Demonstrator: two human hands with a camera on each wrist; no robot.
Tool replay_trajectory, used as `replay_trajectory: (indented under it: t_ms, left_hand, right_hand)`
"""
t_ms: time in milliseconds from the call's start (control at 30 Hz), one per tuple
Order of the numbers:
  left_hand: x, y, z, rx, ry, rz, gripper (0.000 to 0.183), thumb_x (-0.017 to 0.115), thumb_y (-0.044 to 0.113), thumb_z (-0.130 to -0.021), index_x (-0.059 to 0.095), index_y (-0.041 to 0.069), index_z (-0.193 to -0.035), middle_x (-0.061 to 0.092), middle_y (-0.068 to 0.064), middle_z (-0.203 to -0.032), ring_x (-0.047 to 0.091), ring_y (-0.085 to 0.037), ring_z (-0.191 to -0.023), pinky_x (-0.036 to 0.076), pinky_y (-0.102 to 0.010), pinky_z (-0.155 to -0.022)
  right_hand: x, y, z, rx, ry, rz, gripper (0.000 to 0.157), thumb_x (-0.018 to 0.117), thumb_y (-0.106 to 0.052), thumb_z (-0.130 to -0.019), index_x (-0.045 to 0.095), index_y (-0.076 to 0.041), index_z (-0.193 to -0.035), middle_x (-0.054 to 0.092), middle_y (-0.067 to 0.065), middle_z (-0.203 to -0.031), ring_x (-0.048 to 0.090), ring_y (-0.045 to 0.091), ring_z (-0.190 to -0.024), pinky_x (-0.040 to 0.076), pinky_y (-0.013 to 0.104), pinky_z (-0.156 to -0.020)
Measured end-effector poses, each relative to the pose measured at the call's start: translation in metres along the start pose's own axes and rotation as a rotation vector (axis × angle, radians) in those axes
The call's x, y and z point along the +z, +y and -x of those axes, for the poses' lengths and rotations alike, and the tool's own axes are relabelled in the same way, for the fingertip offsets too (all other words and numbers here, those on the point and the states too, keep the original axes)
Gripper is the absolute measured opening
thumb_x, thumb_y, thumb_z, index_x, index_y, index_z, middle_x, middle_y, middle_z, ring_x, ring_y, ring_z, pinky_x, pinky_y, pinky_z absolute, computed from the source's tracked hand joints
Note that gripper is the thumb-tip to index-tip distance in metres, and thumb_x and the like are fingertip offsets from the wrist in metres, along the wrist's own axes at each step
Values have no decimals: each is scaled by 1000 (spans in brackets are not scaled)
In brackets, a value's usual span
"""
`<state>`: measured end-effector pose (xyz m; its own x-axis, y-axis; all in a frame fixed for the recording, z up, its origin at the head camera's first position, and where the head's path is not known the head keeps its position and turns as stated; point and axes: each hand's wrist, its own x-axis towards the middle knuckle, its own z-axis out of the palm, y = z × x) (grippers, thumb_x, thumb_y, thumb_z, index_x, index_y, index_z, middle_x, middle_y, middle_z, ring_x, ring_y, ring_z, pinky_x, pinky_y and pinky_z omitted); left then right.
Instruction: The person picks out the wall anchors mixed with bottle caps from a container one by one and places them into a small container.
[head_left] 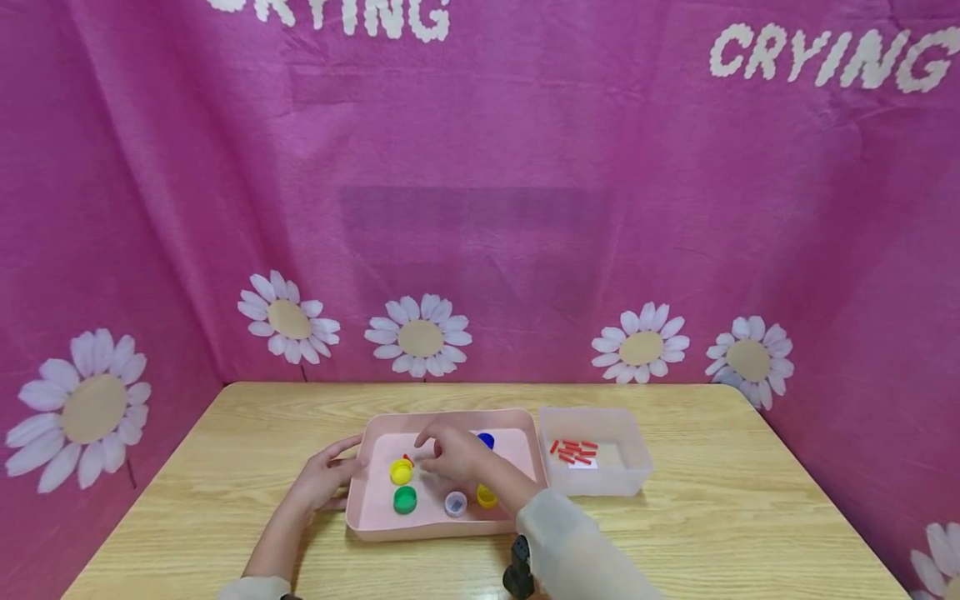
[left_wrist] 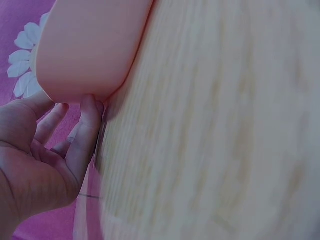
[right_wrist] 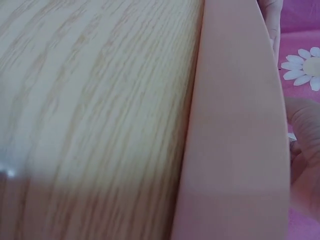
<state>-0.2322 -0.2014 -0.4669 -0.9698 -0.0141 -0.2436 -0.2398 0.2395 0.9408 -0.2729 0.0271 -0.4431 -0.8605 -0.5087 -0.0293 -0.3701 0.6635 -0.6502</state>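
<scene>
A pink tray (head_left: 442, 528) lies on the table. My left hand (head_left: 324, 479) holds its left end, thumb at the rim and fingers against the outer wall; the left wrist view shows fingertips at the tray's lower corner. Over the tray, my right hand (head_left: 454, 452) has thumb and index finger spread, with nothing seen between them. Just left of those fingertips is a small red stick (head_left: 407, 458) at the far edge of a yellow round cup (head_left: 401, 473). A green cup (head_left: 405, 500), a clear cup (head_left: 455, 503), a second yellow cup (head_left: 487, 497) and a blue cup (head_left: 486, 440) are also in the tray.
Right beside the tray stands a translucent bin (head_left: 637, 467) with several red sticks (head_left: 576, 451) and a white label. The wooden table (head_left: 705, 517) runs up to a magenta curtain (head_left: 480, 208) with daisies. A black device (head_left: 519, 568) is at the right wrist.
</scene>
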Motion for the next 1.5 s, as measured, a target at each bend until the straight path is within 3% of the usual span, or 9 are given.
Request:
replay_trajectory:
  t_ms: [167,433,733,900,1033,1300,1500]
  left_hand:
    - [0,0,-1,6,-5,2,53,57,24,-93,40,9,-141,49,-30,-131,63,-21,-91,58,-40,-66]
    - [0,-1,-1,-6,0,15,53,58,24,-92,40,10,-141,49,-29,-131,63,-20,-91,58,-41,-68]
    - [0,-1,-2,-7,-3,20,54,59,25,-92,41,10,-140,50,-29,-131,63,-20,-91,58,-42,-69]
    - [0,-1,-2,-6,-1,16,54,59,23,-92,41,9,-140,50,-29,-130,64,-21,-91,58,-43,-69]
    - [0,-1,-1,-5,0,24,53,58,22,-92,41,9,-140,51,-29,-130,63,-21,-91,58,-43,-69]
    - [0,1,-1,-4,3,16,52,58,22,-92,41,9,-140,51,-29,-129,63,-23,-95,58,-43,-70]
    - [0,0,0,-12,9,-2,52,57,23,-92,42,10,-140,50,-29,-130,63,-23,-95,58,-43,-70]
  right_hand:
    - [5,-1,-2,40,-6,-12,23,69,-19,-84,64,-18,-107,55,-1,-91,48,10,-66,44,19,-55]
    - [11,-4,-9,4,-22,49,21,66,-16,-85,65,-15,-106,56,-3,-86,47,11,-67,41,20,-60]
    - [16,-5,-13,42,-42,41,21,66,-20,-87,65,-17,-108,59,-5,-94,51,11,-76,45,24,-73]
    - [18,-5,-14,70,-74,60,28,66,-23,-87,63,-21,-115,65,-6,-107,54,9,-83,49,30,-90]
    - [17,-7,-14,44,-87,119,31,64,-22,-88,62,-22,-119,66,-6,-114,54,9,-88,45,34,-101]
    - [16,-9,-15,54,-91,145,22,63,-21,-88,65,-20,-110,66,-5,-102,54,11,-88,47,36,-97]
    - [16,-9,-14,93,-64,92,16,67,-18,-85,65,-15,-101,62,-3,-90,53,13,-81,50,31,-82]
